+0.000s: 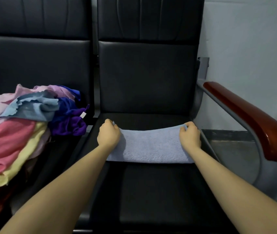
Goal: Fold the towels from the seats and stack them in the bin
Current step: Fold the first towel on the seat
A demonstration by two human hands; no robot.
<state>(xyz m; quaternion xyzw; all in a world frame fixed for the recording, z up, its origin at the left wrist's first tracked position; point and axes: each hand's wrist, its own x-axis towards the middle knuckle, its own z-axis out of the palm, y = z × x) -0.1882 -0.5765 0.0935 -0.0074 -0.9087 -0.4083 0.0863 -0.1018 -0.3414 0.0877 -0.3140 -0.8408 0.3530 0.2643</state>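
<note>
A pale blue towel [149, 146] lies folded into a wide strip across the black right seat [151, 191]. My left hand [108, 134] pinches its far left corner, and my right hand [189, 135] pinches its far right corner. The far edge sags slightly between the two hands. A loose heap of towels [24, 119] in pink, light blue, yellow, purple and dark blue covers the left seat. No bin is in view.
A wooden armrest [252, 119] on a grey metal frame runs along the right side of the seat. Black seat backs [147, 73] rise behind. A white wall [252, 39] stands to the right, with grey floor below it.
</note>
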